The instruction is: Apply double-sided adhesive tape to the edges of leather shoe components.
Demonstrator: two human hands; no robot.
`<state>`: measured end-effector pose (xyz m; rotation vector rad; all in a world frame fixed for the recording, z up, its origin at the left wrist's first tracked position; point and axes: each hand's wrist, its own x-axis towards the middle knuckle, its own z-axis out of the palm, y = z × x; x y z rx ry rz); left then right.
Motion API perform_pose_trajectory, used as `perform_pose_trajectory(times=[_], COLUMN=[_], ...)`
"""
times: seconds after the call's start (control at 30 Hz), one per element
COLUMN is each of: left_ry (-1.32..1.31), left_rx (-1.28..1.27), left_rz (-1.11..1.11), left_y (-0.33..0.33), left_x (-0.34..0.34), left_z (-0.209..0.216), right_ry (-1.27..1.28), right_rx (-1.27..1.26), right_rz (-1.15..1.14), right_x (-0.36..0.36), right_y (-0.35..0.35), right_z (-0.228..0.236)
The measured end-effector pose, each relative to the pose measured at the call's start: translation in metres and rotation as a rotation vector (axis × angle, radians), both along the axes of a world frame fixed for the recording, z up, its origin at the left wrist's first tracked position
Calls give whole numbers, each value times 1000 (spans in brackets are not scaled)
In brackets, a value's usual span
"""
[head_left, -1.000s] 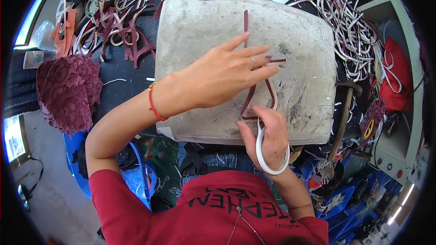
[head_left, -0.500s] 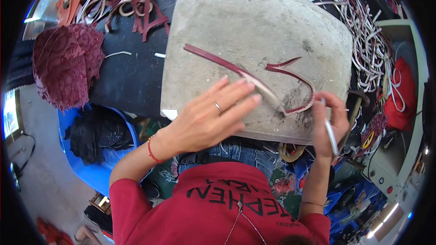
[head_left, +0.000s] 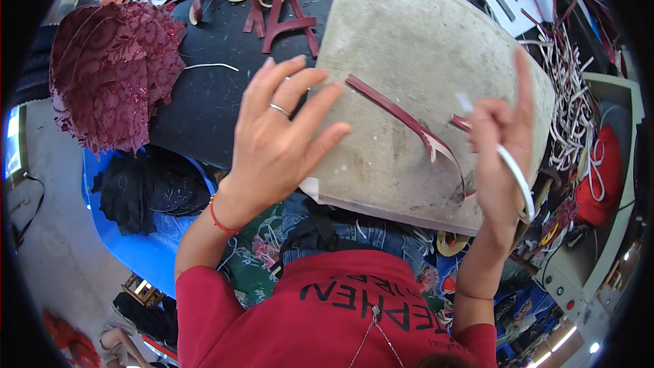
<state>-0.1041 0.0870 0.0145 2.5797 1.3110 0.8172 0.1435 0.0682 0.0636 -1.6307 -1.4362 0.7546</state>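
Note:
My left hand (head_left: 283, 123) hovers at the left edge of a pale stone slab (head_left: 388, 41), fingers spread and holding nothing. Over the slab's right side is my right hand (head_left: 501, 157), blurred by motion. Its index finger points up while the others are closed on a thin white strip (head_left: 518, 174) that curves out below the hand. A narrow burgundy strap (head_left: 392, 108) with a pale underside lies bent on the slab. One part of the strap passes beneath my right hand and is hidden there.
Burgundy lace pieces (head_left: 112, 75) lie stacked at the left, above a blue bin (head_left: 126, 245) of black scraps. Burgundy strap pieces (head_left: 279, 20) lie on the black tabletop (head_left: 204, 109). Tangled white strips (head_left: 572, 119) hang at the right beside a grey-green machine frame (head_left: 613, 232).
My left hand has lifted off the strap and moved left and away. The right hand has moved up, its index finger now extended. The view has shifted, with the slab farther right.

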Motion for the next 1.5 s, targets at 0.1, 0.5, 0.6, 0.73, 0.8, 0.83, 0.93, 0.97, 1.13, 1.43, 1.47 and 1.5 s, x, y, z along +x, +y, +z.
perform_pose_trajectory(times=[0.1, 0.5, 0.6, 0.73, 0.8, 0.83, 0.93, 0.97, 1.13, 1.43, 1.47, 1.5], left_ry=[58, 125, 174, 218, 282, 351, 418, 436, 460, 343, 160, 89], left_rx=[-94, -169, -202, -206, -182, -150, -85, -66, -25, -60, -175, -249], left_rz=[1, -232, -287, -327, -289, -275, -284, -283, -324, -392, -427, -484], left_y=[1, 10, 12, 13, 15, 15, 19, 21, 28, 19, 8, -4], left_x=[0, 3, 1, 3, 5, 6, 8, 10, 10, 33, 47, 60], left_z=[-6, 0, -3, 1, 6, 8, 11, 10, 12, 10, 10, 9], right_ry=[181, 10, -160, -160, -154, -149, -139, -124, -414, -584, -587, -617], right_rx=[-238, -249, -178, -209, -213, -235, -276, -268, -100, 72, 66, 77], right_rz=[169, 109, 53, -166, -242, -213, -194, -199, -58, -41, -45, -39], right_x=[-44, -71, -68, -18, -13, -12, -12, -12, -10, -12, -13, -15], right_y=[28, 43, 29, -14, -26, -30, -34, -36, -44, -51, -52, -51], right_z=[-7, -27, -18, 19, 18, 13, 0, -7, -20, -40, -40, -40])
